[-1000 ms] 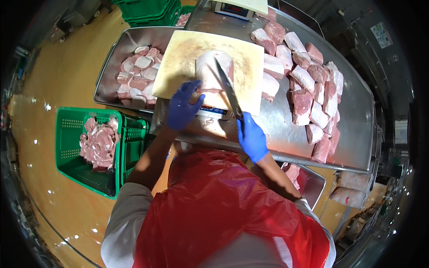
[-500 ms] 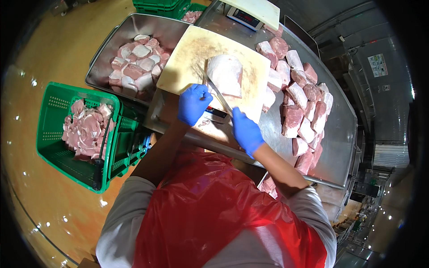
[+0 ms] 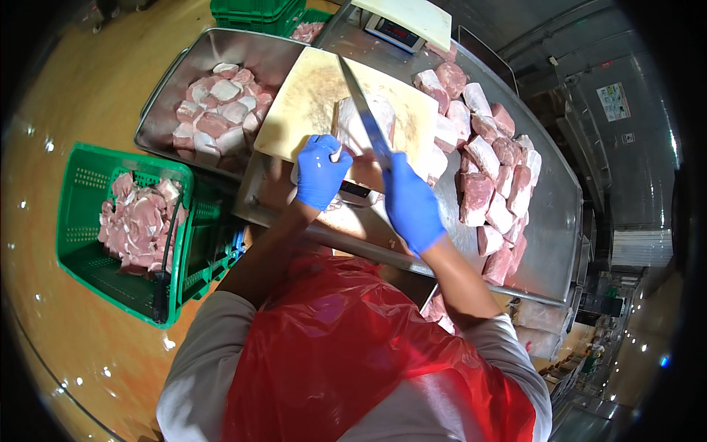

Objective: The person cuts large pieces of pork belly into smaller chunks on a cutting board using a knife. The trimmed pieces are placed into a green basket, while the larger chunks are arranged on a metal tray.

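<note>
Meat (image 3: 348, 121) lies on the board (image 3: 298, 110), steel table (image 3: 546, 247) below, tan floor (image 3: 37, 243) beyond.

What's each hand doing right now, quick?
Left hand: closed, a pale bit showing at the fist; can't tell if gripped.
Right hand: closed, holding the knife.

Left hand (image 3: 322, 173)'s sitting curled at the board (image 3: 294, 110)'s near edge, right hand (image 3: 412, 208)'s gripping tight by its near right corner, forearms (image 3: 465, 283) kinda angling inward.
</note>
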Tool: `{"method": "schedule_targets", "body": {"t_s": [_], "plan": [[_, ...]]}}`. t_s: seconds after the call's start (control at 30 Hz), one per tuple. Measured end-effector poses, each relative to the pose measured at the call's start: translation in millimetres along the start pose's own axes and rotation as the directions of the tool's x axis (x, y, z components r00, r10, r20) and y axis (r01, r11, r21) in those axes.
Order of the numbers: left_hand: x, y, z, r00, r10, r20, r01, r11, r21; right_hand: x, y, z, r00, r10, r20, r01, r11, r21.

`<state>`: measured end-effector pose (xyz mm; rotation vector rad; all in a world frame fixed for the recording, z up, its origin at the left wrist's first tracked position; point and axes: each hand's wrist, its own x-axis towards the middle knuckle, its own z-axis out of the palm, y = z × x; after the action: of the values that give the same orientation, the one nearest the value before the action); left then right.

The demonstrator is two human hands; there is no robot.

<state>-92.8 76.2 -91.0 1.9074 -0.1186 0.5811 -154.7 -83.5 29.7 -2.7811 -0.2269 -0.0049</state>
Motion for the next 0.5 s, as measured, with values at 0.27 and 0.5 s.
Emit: {"method": "schedule_targets", "body": {"t_s": [0.27, 0.5], "plan": [[-7, -6, 0, 0.997, -0.044, -0.06, 0.039, 0.996, -0.078, 25, -6, 54, 0.989, -0.062, 0.135, 0.089, 0.976, -0.2], [4, -8, -37, 0.999, -0.043, 0.011, 0.043, 0.999, -0.013, -56, 67, -23, 0.896, 0.039, 0.443, 0.156, 0.905, -0.396]]}}
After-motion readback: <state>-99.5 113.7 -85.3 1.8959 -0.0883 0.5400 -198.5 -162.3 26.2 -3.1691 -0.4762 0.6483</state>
